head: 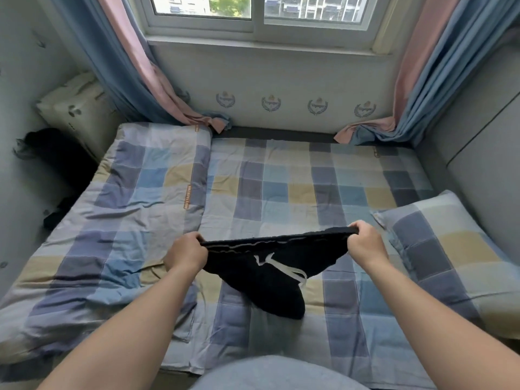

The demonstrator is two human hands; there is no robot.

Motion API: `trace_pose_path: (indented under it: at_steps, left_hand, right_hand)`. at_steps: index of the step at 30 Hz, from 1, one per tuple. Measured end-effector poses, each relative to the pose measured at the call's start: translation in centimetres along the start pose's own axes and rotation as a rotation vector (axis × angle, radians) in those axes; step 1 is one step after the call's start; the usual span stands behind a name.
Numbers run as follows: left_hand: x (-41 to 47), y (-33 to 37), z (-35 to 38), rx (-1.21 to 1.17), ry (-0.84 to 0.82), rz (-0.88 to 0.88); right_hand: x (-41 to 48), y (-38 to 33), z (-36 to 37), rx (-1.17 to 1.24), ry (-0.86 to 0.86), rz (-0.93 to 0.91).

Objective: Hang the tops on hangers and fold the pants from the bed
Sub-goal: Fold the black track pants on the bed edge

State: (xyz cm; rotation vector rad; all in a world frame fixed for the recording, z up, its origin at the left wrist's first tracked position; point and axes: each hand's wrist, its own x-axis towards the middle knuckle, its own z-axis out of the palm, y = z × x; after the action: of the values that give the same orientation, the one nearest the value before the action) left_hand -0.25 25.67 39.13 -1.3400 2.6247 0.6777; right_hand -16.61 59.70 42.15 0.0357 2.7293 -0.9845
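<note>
Head view. Nearest the camera is the person's torso (275,372) in pale blue-grey cloth, with two bare forearms reaching forward from it.

Hands, two. The left hand (185,253) and the right hand (365,243) each have their fingers curled tight round one end of a waistband, which is pulled taut between them.

Pants, one pair. The black pants (264,282) hang from this waistband, directly between the two hands and dropping below them toward the camera. They are held above the bed (281,187). Whether the lower end touches the sheet cannot be told. One white drawstring (284,267) dangles at the front, nearer the right hand than the left.

Bedding. One folded checked quilt (135,198) lies under and outward of the left hand. One checked pillow (450,249) lies just outward of the right hand. The checked sheet stretches beyond both hands.

Surroundings. One window (253,15) is far beyond the hands. Two blue-and-pink curtains hang beside it, one on the left hand's side (123,66) and one on the right hand's side (439,80), and both hems rest near the bed's far edge. One pale wrapped package (78,108) stands well beyond the left hand; its contents are not visible. A dark shape (59,159) in front of the package is too blurred to identify.
</note>
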Motion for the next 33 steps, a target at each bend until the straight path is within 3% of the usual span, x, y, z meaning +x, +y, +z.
trace_pose_path:
  at_steps: [3, 5, 7, 10, 13, 15, 19, 23, 30, 33]
  left_hand:
    - [0.2, 0.6, 0.6, -0.46, -0.131, -0.136]
    - [0.1, 1.2, 0.7, -0.882, -0.281, -0.276]
    - [0.3, 1.3, 0.3, -1.102, -0.366, -0.308]
    - [0.9, 1.7, -0.9, -1.247, -0.406, -0.205]
    - [1.2, 3.5, -3.4, -1.344, -0.381, 0.021]
    - [1.4, 5.6, -6.0, -1.258, -0.304, 0.2]
    - [2.1, 10.6, -12.4, -0.867, 0.143, 0.468]
    - [3.2, 15.0, -20.4, -0.752, 0.53, 0.585]
    - [2.2, 20.5, -34.3, -0.537, 0.801, 0.69]
    - [1.4, 22.6, -39.1, -0.593, 0.852, 0.77]
  right_hand:
    - [-0.5, 1.9, 0.8, -0.13, -0.052, 0.028]
    - [-0.2, 2.5, 1.2, 0.056, -0.073, 0.11]
    - [0.1, 2.6, 1.2, 0.29, -0.1, 0.187]
    - [0.8, 1.9, -0.1, 0.448, -0.087, 0.161]
    - [1.9, -0.9, -2.4, 0.537, -0.04, 0.013]
    - [2.4, -3.6, -4.5, 0.533, -0.044, -0.129]
    - [3.2, -9.9, -9.5, 0.479, -0.046, -0.43]
    - [4.3, -16.3, -15.2, 0.303, 0.266, -0.668]
    - [5.3, -27.3, -26.6, 0.089, 0.568, -0.793]
    - [5.0, -31.1, -30.2, -0.001, 0.648, -0.786]
